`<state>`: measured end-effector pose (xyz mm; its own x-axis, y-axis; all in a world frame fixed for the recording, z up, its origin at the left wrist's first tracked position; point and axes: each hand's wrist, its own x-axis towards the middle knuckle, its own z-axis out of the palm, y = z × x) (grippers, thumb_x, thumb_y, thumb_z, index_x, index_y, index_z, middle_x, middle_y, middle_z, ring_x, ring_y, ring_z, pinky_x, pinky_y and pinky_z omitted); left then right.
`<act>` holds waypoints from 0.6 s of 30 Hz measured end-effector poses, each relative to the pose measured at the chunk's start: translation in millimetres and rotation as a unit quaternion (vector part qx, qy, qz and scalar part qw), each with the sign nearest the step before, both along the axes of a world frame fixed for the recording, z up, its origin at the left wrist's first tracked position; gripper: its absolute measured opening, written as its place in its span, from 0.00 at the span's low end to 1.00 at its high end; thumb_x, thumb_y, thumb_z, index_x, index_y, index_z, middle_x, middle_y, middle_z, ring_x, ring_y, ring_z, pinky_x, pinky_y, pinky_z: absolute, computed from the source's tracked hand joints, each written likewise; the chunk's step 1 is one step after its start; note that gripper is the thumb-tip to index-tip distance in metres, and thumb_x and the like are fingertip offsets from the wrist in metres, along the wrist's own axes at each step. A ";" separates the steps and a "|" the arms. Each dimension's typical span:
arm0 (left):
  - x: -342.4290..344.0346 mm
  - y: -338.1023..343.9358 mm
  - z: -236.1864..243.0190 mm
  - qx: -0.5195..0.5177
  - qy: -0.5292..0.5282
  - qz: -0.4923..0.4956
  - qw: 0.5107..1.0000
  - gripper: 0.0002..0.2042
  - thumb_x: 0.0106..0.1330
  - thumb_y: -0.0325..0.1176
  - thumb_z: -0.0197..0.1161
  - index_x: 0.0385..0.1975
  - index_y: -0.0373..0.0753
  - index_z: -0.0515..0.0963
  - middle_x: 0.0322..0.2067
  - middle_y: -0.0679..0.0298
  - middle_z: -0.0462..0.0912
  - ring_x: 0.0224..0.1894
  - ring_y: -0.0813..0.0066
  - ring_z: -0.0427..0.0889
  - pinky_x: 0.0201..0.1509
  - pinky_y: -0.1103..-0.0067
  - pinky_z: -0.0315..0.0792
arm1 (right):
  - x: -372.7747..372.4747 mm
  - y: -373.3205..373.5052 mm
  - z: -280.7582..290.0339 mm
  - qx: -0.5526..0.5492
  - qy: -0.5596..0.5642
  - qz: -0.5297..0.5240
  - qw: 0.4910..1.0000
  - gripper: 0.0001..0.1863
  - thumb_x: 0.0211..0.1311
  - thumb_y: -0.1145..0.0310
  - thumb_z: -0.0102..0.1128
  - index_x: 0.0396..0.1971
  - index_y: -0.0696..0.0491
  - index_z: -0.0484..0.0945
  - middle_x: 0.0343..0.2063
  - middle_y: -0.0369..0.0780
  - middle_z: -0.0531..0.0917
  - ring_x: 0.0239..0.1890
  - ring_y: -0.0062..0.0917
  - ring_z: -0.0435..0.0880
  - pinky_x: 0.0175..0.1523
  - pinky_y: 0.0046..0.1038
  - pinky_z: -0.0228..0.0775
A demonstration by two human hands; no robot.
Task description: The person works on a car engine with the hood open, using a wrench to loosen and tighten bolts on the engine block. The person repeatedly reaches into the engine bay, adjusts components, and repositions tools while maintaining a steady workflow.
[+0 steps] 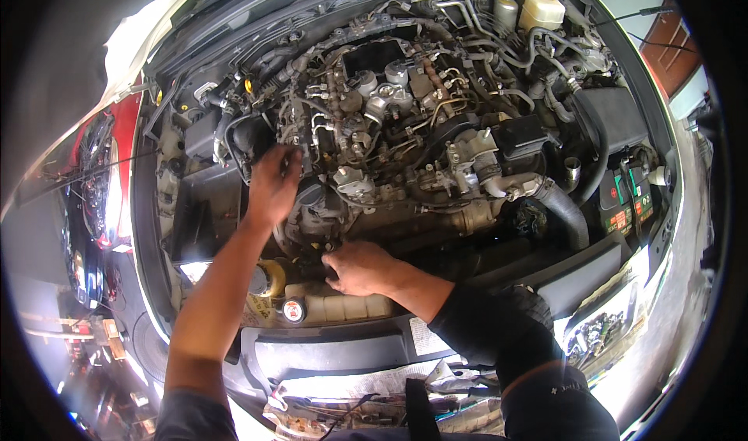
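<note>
My left hand (pixel 276 185) reaches to the left side of the open engine (pixel 382 121), beside a dark rounded hose (pixel 254 135). Its fingers are bent together; anything between them is too small to make out. Low at the front of the engine, my right hand (pixel 357 269) is closed, with thumb and fingertips pointing left into a dark gap. What it grips, if anything, is hidden. Just under this hand lies a yellowed plastic coolant tank (pixel 343 308) with a round cap (pixel 293 310).
A battery (pixel 627 195) and a black box (pixel 615 120) sit on the right. A thick grey hose (pixel 562 211) curves down at the engine's front right. Tools and newspaper (pixel 374 390) lie along the front edge. Behind right stands a whitish reservoir (pixel 542 11).
</note>
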<state>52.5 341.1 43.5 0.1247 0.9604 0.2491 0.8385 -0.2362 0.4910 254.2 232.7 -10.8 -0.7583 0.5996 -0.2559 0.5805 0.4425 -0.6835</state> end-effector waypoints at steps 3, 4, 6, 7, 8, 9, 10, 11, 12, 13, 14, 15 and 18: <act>2.3 85.9 -41.4 -0.033 0.040 -0.029 0.998 0.15 0.79 0.40 0.64 0.54 0.36 0.86 0.51 0.44 0.90 0.61 0.41 0.84 0.72 0.56 0.71 | 0.3 -2.5 -7.0 0.021 0.019 -0.008 1.000 0.21 0.73 0.52 0.68 0.52 0.55 0.85 0.47 0.50 0.92 0.53 0.48 0.92 0.58 0.50 0.85; 4.2 105.6 -55.2 -0.017 0.065 -0.025 0.997 0.16 0.79 0.41 0.64 0.55 0.36 0.86 0.53 0.45 0.89 0.63 0.42 0.83 0.74 0.55 0.69 | 1.0 -3.4 -8.8 0.024 0.027 -0.017 0.999 0.21 0.73 0.53 0.69 0.51 0.56 0.85 0.46 0.50 0.92 0.52 0.49 0.92 0.58 0.50 0.85; 7.4 132.8 -79.7 -0.018 0.123 0.012 0.992 0.18 0.78 0.44 0.64 0.56 0.37 0.85 0.57 0.45 0.88 0.67 0.43 0.81 0.79 0.55 0.63 | 1.9 -5.8 -11.7 0.020 0.037 -0.025 0.999 0.20 0.73 0.54 0.69 0.50 0.56 0.85 0.46 0.50 0.92 0.51 0.49 0.92 0.58 0.49 0.85; 9.3 143.7 -88.9 -0.021 0.147 0.010 0.989 0.19 0.78 0.46 0.64 0.58 0.38 0.85 0.58 0.45 0.87 0.68 0.44 0.80 0.80 0.54 0.62 | 1.7 -5.3 -12.5 0.022 0.040 -0.024 0.999 0.20 0.72 0.54 0.69 0.51 0.56 0.85 0.46 0.50 0.92 0.51 0.48 0.93 0.57 0.50 0.85; 10.7 151.9 -96.4 -0.025 0.167 0.011 0.986 0.21 0.78 0.47 0.63 0.59 0.38 0.85 0.59 0.45 0.87 0.69 0.44 0.78 0.81 0.54 0.60 | 1.4 -6.8 -12.9 0.022 0.044 -0.023 0.998 0.20 0.72 0.54 0.68 0.51 0.56 0.85 0.46 0.50 0.92 0.51 0.48 0.93 0.56 0.51 0.86; 12.9 159.4 -101.9 -0.045 0.195 0.019 0.980 0.22 0.78 0.49 0.63 0.61 0.38 0.84 0.60 0.44 0.86 0.70 0.45 0.77 0.81 0.53 0.59 | 1.0 -7.4 -13.1 0.017 0.046 -0.021 0.999 0.21 0.71 0.55 0.68 0.51 0.56 0.85 0.47 0.50 0.92 0.51 0.48 0.93 0.55 0.51 0.86; 13.6 166.8 -104.2 -0.052 0.240 0.016 0.969 0.26 0.77 0.52 0.64 0.66 0.42 0.83 0.64 0.45 0.85 0.70 0.43 0.79 0.79 0.55 0.65 | 1.1 -8.1 -13.3 0.009 0.052 -0.019 0.998 0.20 0.71 0.56 0.67 0.51 0.57 0.85 0.46 0.50 0.92 0.50 0.48 0.93 0.55 0.51 0.86; 15.3 172.1 -106.7 -0.083 0.190 0.031 0.978 0.26 0.77 0.52 0.64 0.67 0.43 0.83 0.65 0.46 0.85 0.70 0.43 0.80 0.78 0.56 0.67 | 0.9 -8.7 -13.6 0.012 0.050 -0.020 0.999 0.20 0.70 0.56 0.67 0.51 0.57 0.85 0.46 0.50 0.92 0.50 0.48 0.93 0.55 0.50 0.87; 15.8 177.6 -107.1 -0.130 0.144 0.058 0.979 0.26 0.77 0.52 0.64 0.67 0.45 0.83 0.66 0.47 0.85 0.70 0.43 0.80 0.77 0.56 0.69 | 0.5 -9.4 -13.7 0.009 0.045 -0.019 0.999 0.20 0.70 0.56 0.67 0.51 0.57 0.85 0.46 0.50 0.92 0.50 0.48 0.93 0.55 0.50 0.87; 16.4 181.0 -108.0 -0.179 0.098 0.091 0.975 0.26 0.77 0.52 0.64 0.68 0.46 0.82 0.67 0.48 0.85 0.70 0.43 0.81 0.76 0.57 0.72 | -0.4 -9.9 -13.7 0.005 0.042 -0.017 0.999 0.20 0.70 0.56 0.68 0.50 0.57 0.85 0.46 0.50 0.92 0.50 0.48 0.93 0.55 0.50 0.87; 16.0 186.7 -107.3 -0.206 0.105 0.085 0.969 0.25 0.77 0.53 0.63 0.68 0.48 0.83 0.68 0.51 0.84 0.70 0.44 0.81 0.73 0.59 0.76 | -1.2 -10.8 -13.8 0.008 0.046 -0.018 0.999 0.20 0.70 0.57 0.68 0.50 0.57 0.86 0.45 0.50 0.92 0.50 0.48 0.93 0.55 0.49 0.87; 15.4 189.4 -108.7 -0.196 0.115 0.079 0.971 0.25 0.77 0.53 0.62 0.67 0.48 0.83 0.68 0.51 0.84 0.71 0.45 0.81 0.73 0.58 0.76 | -1.7 -11.3 -14.0 0.012 0.048 -0.020 0.999 0.20 0.70 0.57 0.68 0.49 0.58 0.86 0.45 0.50 0.92 0.50 0.48 0.93 0.55 0.49 0.87; 9.6 200.4 -115.7 -0.209 0.120 0.087 0.967 0.25 0.78 0.54 0.60 0.67 0.47 0.84 0.67 0.51 0.85 0.71 0.46 0.81 0.74 0.58 0.75 | -3.2 -11.5 -14.9 0.013 0.047 -0.022 0.999 0.20 0.71 0.56 0.68 0.52 0.56 0.85 0.47 0.50 0.92 0.52 0.48 0.93 0.58 0.50 0.86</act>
